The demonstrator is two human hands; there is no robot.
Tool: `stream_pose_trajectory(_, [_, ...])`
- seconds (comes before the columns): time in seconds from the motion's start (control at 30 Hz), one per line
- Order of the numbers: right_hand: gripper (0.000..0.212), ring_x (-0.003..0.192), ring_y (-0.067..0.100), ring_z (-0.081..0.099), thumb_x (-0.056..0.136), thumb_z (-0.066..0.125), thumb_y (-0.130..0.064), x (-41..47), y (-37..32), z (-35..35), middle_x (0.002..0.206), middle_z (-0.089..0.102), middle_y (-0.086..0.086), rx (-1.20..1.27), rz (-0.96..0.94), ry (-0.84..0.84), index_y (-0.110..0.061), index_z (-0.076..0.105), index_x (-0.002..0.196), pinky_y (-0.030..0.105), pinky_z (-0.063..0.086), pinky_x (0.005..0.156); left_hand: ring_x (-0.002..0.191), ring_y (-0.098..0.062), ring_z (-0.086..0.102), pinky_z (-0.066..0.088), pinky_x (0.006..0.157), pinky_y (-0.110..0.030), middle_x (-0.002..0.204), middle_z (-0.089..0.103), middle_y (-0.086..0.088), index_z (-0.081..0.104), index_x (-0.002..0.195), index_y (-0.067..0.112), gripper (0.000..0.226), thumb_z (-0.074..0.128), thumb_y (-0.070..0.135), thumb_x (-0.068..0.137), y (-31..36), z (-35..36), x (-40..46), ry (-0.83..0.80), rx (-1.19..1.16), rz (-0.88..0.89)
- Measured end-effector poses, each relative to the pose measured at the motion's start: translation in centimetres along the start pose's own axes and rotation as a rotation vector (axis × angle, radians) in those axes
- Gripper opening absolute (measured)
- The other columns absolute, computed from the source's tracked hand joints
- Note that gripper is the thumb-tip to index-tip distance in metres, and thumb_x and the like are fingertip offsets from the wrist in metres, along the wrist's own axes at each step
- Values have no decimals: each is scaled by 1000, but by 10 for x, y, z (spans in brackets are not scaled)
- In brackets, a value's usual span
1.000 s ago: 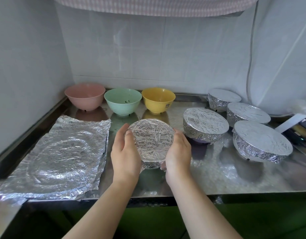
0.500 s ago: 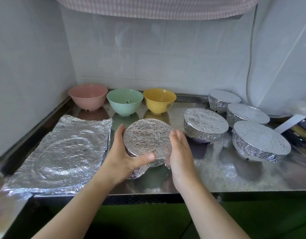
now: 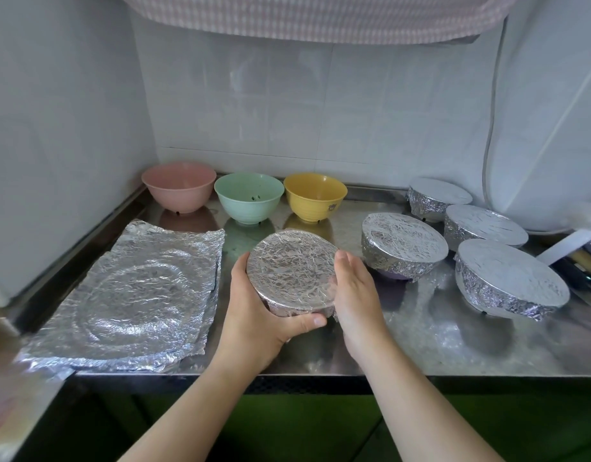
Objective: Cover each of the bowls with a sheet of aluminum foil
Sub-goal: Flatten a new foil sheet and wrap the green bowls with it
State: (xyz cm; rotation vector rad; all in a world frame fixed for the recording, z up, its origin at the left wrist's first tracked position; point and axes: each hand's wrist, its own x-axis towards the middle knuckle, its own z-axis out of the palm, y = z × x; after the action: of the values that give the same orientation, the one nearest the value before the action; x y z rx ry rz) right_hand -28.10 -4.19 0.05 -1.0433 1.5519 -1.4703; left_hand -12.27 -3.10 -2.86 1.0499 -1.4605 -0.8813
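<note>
We count four foil-covered bowls [image 3: 404, 248] grouped to the right of the bowl in hand [image 3: 291, 270], which is itself wrapped over the top and sits lifted or tilted just above the steel counter [image 3: 420, 345]. Our left hand [image 3: 260, 321] grips its near rim, thumb curled under the edge; our right hand [image 3: 354, 295] lies flat-fingered against its right side, pressing foil. Behind it, three still bare: pink bowl [image 3: 178, 186], green bowl [image 3: 249, 196], yellow bowl [image 3: 315, 195]. To its left, the foil sheets [image 3: 134, 295] lie flat. Roughly five of eight done. White tiled wall [image 3: 287, 111] behind.
</note>
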Motion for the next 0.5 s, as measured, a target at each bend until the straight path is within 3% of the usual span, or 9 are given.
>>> stream_pose_trajectory(0.13, [22, 99, 8, 69, 110, 50, -49, 1, -8, -9, 108, 71, -11, -62, 11, -45, -33, 66, 112, 35, 55, 92, 140, 3, 45, 40, 117, -30, 148, 47, 18, 28, 151, 36, 141, 101, 69, 36, -2, -8, 2, -37, 75, -48])
stream_pose_trajectory(0.2, [19, 109, 13, 68, 108, 54, -44, 5, -12, -14, 113, 72, -9, -120, -27, -44, -32, 68, 111, 40, 54, 100, 145, -2, 40, 37, 122, -37, 155, 41, 12, 21, 159, 30, 151, 96, 78, 37, 5, -15, 2, -65, 122, -102])
stream_pose_trajectory(0.23, [23, 120, 15, 65, 108, 54, -42, 6, -15, -16, 124, 71, -9, -171, -73, -40, -29, 68, 121, 41, 49, 108, 147, -4, 37, 34, 123, -38, 159, 36, 11, 17, 162, 30, 150, 92, 82, 42, 13, -18, 2, -77, 116, -131])
stream_pose_trajectory(0.3, [41, 141, 15, 50, 110, 51, -38, 9, -21, -15, 150, 58, -6, -300, -163, -25, -20, 59, 146, 37, 36, 120, 148, -3, 30, 29, 123, -38, 162, 28, 14, 18, 163, 32, 123, 77, 83, 68, 28, -23, 10, -60, 56, -164])
stream_pose_trajectory(0.37, [47, 147, 15, 44, 112, 47, -36, 10, -26, -11, 157, 52, -3, -396, -226, -34, -16, 52, 154, 36, 30, 124, 146, -3, 31, 29, 120, -34, 159, 32, 16, 32, 160, 29, 82, 62, 67, 94, 40, -26, 28, 11, 88, -152])
stream_pose_trajectory(0.43, [47, 148, 16, 43, 114, 42, -35, 9, -25, -5, 157, 52, -1, -472, -267, -79, -15, 51, 155, 30, 29, 122, 143, -11, 41, 35, 119, -37, 153, 43, 10, 48, 153, 27, 57, 57, 51, 102, 45, -26, 55, 40, 204, -111])
stream_pose_trajectory(0.5, [47, 147, 17, 43, 115, 38, -34, 11, -21, -3, 157, 51, 2, -557, -307, -123, -13, 51, 154, 18, 26, 114, 131, -19, 54, 43, 108, -36, 143, 57, 2, 56, 148, 29, 45, 54, 42, 105, 50, -25, 79, -51, 337, -101])
